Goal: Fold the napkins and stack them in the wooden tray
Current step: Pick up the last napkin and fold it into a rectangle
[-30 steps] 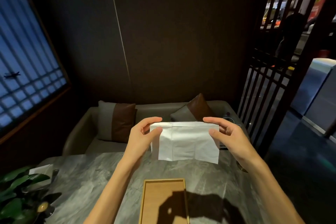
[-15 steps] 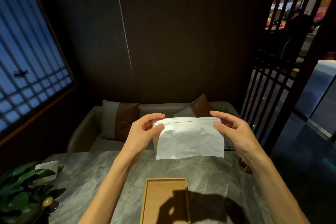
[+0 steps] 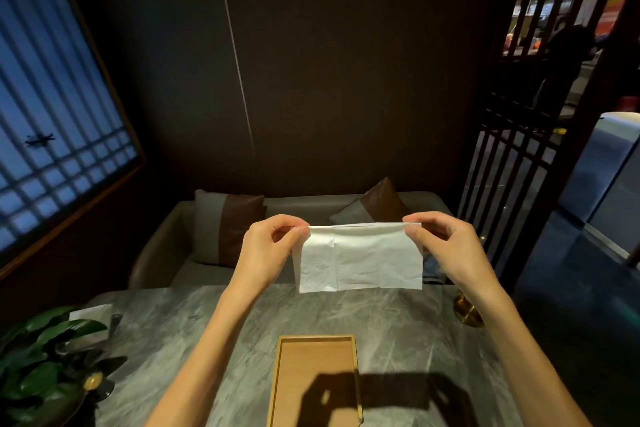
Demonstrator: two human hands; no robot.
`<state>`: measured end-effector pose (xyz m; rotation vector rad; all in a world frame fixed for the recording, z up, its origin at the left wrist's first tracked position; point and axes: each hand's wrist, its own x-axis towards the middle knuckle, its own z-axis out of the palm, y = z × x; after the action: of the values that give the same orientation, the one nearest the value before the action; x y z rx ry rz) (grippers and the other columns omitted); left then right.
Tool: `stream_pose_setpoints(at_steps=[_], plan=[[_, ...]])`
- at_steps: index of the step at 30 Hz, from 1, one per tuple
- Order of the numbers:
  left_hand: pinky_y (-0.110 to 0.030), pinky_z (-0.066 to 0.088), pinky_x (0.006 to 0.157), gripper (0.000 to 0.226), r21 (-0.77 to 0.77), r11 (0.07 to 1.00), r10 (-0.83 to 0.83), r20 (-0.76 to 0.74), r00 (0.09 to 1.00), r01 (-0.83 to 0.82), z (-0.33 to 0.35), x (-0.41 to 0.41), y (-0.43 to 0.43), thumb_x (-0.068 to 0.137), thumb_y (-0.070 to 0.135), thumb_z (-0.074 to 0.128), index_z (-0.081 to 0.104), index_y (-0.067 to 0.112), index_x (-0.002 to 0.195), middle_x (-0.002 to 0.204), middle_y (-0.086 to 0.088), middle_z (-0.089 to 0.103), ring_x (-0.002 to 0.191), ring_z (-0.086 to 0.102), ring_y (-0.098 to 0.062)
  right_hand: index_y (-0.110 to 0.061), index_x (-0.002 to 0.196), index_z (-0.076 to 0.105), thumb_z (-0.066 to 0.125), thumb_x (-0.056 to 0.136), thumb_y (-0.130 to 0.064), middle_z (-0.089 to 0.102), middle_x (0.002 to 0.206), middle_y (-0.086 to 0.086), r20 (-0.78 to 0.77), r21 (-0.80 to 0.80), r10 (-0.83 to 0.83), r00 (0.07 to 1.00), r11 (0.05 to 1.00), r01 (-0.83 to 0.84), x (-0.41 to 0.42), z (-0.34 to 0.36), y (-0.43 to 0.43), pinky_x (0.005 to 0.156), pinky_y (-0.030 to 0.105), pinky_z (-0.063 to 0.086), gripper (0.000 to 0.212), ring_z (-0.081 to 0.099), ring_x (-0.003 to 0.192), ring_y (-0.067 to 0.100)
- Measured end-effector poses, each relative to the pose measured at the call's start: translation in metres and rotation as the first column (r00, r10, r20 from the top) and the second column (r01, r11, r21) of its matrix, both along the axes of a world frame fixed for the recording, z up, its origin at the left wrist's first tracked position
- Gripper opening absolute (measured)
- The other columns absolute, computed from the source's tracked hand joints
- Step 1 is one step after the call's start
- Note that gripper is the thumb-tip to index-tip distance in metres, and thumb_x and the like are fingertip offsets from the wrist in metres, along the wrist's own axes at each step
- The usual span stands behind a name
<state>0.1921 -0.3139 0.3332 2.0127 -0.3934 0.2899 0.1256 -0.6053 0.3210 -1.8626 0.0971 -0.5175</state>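
A white paper napkin (image 3: pixel 360 260) hangs in the air above the far half of the table, folded over along its top edge. My left hand (image 3: pixel 268 253) pinches its top left corner between thumb and fingers. My right hand (image 3: pixel 445 246) pinches the top right corner the same way. Below and nearer to me, the wooden tray (image 3: pixel 282 374) lies on the grey marble table (image 3: pixel 194 333). Nothing lies in the part of the tray that I see; the shadow of my hands and the napkin falls across it.
A leafy plant (image 3: pixel 45 357) in a dark pot stands at the table's left edge, with a white napkin holder (image 3: pixel 91 315) behind it. A brass base (image 3: pixel 467 312) sits at the right edge. A sofa with two cushions (image 3: pixel 228 229) lies beyond the table.
Both hands have closed their fingers onto the napkin's top corners and pulled it taut. The napkin now hangs shorter, with its top edge folded over.
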Motion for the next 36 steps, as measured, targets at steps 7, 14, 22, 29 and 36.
stream_pose_setpoints(at_steps=[7, 14, 22, 29, 36], plan=[[-0.018, 0.054, 0.062, 0.013, 0.039, 0.998, 0.040, 0.023, 0.999, -0.040, 0.002, -0.003, 0.003, 0.098, 0.022, 0.065, 0.076, 0.027, 0.094, 0.087, 0.024, 0.068, 0.081, 0.067, -0.004, -0.036, 0.099, 0.074, 0.070, 0.091, -0.032, 0.071, 0.097, -0.028, -0.006, -0.060, 0.010, 1.000, 0.998, -0.010, 0.002, 0.002, 0.004, 0.076, 0.018, 0.054, 0.010, 0.066, 0.095, -0.005], [-0.013, 0.052, 0.060, 0.019, 0.087, 0.995, 0.035, 0.072, 0.997, -0.041, 0.004, -0.006, 0.010, 0.098, 0.021, 0.066, 0.069, 0.037, 0.089, 0.085, 0.029, 0.064, 0.082, 0.066, 0.002, -0.030, 0.103, 0.073, 0.068, 0.094, -0.028, 0.072, 0.098, -0.015, 0.010, -0.161, -0.024, 1.000, 0.987, 0.026, 0.003, 0.008, 0.014, 0.077, 0.019, 0.052, 0.011, 0.066, 0.096, 0.004], [-0.011, 0.044, 0.075, 0.006, 0.323, 0.921, 0.149, 0.219, 0.964, -0.216, 0.005, -0.002, 0.015, 0.099, 0.018, 0.065, 0.070, 0.019, 0.101, 0.103, 0.005, 0.062, 0.090, 0.057, -0.004, -0.023, 0.099, 0.068, 0.063, 0.096, -0.022, 0.058, 0.107, -0.012, 0.118, -0.514, -0.053, 0.992, 0.851, 0.107, 0.005, 0.025, 0.034, 0.087, 0.024, 0.039, 0.005, 0.048, 0.107, 0.006], [-0.035, 0.043, 0.108, 0.043, 0.342, 0.905, -0.263, -0.016, 0.965, 0.252, 0.001, -0.023, -0.022, 0.094, 0.046, 0.067, 0.060, 0.030, 0.133, 0.134, 0.010, 0.062, 0.125, 0.052, -0.006, -0.028, 0.103, 0.065, 0.064, 0.096, -0.024, 0.066, 0.105, -0.007, -0.135, -0.829, 0.290, 0.947, 0.490, -0.269, 0.013, 0.072, 0.064, 0.075, 0.019, 0.041, 0.009, 0.056, 0.097, 0.007], [-0.031, 0.039, 0.062, 0.023, -0.017, 0.935, -0.352, -0.153, 0.923, 0.354, -0.005, -0.029, -0.033, 0.102, 0.027, 0.059, 0.074, 0.013, 0.091, 0.073, -0.006, 0.066, 0.066, 0.053, -0.014, -0.035, 0.117, 0.066, 0.060, 0.097, -0.038, 0.066, 0.107, -0.019, -0.048, -0.765, 0.288, 0.956, 0.605, -0.220, 0.022, 0.068, 0.058, 0.083, 0.021, 0.045, 0.021, 0.053, 0.099, -0.004]])
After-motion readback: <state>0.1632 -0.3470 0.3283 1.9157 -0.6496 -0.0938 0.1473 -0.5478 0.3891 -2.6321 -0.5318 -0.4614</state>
